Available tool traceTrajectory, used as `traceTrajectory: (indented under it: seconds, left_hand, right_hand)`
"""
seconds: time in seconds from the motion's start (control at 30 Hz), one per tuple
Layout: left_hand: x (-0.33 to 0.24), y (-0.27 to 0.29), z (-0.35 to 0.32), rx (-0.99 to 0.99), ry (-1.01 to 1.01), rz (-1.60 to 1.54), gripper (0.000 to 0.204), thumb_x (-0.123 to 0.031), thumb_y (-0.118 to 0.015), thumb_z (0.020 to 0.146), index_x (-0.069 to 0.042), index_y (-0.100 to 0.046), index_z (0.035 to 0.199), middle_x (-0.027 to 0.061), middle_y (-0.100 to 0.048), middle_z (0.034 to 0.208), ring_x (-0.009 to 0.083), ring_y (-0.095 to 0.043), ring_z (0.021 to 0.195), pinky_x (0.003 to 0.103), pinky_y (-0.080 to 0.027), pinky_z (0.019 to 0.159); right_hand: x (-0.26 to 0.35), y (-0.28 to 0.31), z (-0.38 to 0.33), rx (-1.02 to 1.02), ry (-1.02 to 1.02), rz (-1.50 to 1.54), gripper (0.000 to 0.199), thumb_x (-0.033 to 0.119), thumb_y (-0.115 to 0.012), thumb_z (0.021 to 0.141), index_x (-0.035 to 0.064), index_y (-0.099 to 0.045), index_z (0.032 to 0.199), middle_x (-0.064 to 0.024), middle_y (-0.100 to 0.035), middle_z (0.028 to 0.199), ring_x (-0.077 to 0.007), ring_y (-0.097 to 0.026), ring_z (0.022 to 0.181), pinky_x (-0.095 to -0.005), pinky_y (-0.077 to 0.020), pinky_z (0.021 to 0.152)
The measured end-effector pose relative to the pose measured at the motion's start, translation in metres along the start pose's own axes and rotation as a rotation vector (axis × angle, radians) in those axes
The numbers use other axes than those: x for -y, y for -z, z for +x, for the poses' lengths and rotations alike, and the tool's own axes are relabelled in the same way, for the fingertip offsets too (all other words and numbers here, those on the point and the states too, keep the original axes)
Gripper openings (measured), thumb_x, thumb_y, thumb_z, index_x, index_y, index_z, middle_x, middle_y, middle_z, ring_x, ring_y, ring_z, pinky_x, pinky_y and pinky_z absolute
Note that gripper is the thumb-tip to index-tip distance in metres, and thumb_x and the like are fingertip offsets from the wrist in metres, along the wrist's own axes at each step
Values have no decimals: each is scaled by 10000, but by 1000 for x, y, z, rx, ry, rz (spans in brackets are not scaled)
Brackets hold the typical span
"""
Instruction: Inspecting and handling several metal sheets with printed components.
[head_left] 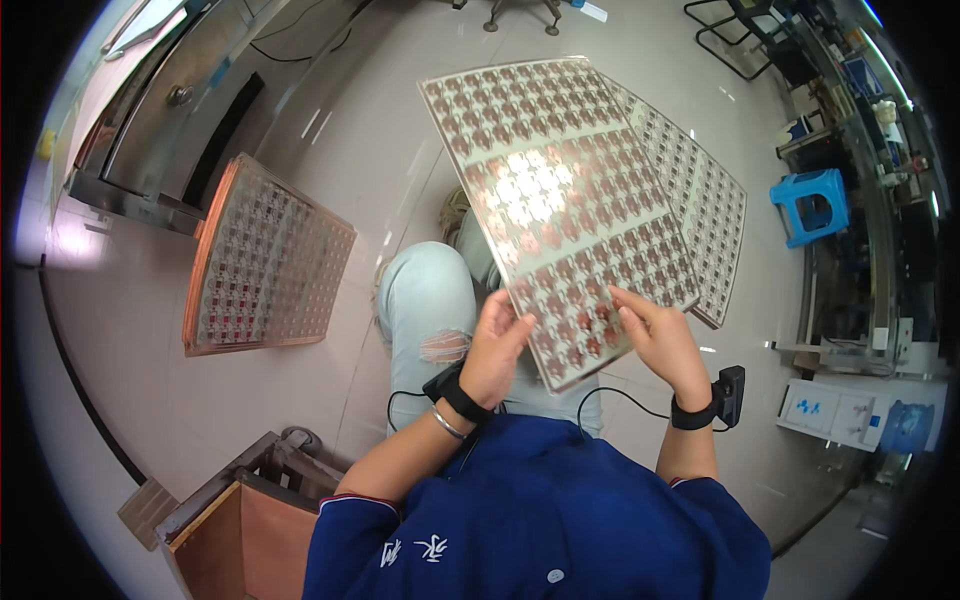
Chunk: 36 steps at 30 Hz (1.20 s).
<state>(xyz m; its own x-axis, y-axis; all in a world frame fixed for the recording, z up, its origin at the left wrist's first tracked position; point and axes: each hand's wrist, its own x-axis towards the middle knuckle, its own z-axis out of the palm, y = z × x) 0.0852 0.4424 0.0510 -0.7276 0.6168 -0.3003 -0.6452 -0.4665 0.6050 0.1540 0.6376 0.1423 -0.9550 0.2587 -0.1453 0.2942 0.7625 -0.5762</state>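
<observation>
**Both hands grip a patterned sheet at its near edge**

The left hand (495, 350) and right hand (660, 340) are each closed on the near edge of the copper-patterned sheet (555, 200), which extends toward 12 o'clock. A second sheet (700, 220) lies behind at 1 o'clock. A stack of sheets (265, 260) stands at 9 o'clock.

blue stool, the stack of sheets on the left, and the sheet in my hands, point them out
blue stool (812, 203), head view, on its seat top
stack of copper-edged sheets (268, 262), head view, on the top sheet's middle
patterned sheet in both hands (560, 205), head view, on its glare-lit centre
</observation>
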Motion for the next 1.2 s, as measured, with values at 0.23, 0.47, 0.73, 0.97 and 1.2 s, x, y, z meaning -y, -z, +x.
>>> traceTrajectory:
  seconds: [0.23,0.47,0.73,0.97,1.2]
  left_hand:
    - [-50,24,0,-18,-176,-23,410,-98,-442,928,-24,-321,1312,115,-508,1226,176,-518,1096,341,-430,937]
    - [-86,36,-30,-72,-232,60,438,-109,-471,917,21,-340,1314,121,-510,1233,171,-519,1095,319,-415,941]
    - [-91,43,-44,-136,-281,104,420,-133,-441,935,27,-349,1312,119,-533,1201,158,-546,1058,302,-451,900]
    - [-92,52,-43,-185,-274,61,395,-96,-421,941,50,-347,1301,118,-552,1161,129,-569,987,257,-480,835]
    - [-98,63,-45,-130,-293,75,429,-148,-390,953,35,-307,1332,143,-512,1231,170,-565,1042,289,-491,851]
  right_hand:
    - [-32,17,6,-246,-96,265,297,140,-495,920,-5,-562,1170,-136,-656,993,-163,-624,917,-264,-472,785]
    - [-56,26,28,-303,-136,856,492,292,-368,979,-44,-331,1336,-197,-505,1245,-194,-551,1070,-294,-434,913]
    - [-26,17,36,-67,-201,1210,362,209,-394,960,-56,-469,1194,-127,-576,1118,-154,-581,948,-267,-455,822]
    - [-20,8,42,-9,-122,1284,375,194,-396,963,-61,-442,1234,-131,-557,1164,-163,-554,1020,-278,-435,872]
    - [-11,12,43,13,-24,1247,399,205,-377,972,-70,-418,1259,-130,-546,1180,-156,-544,1030,-276,-427,884]
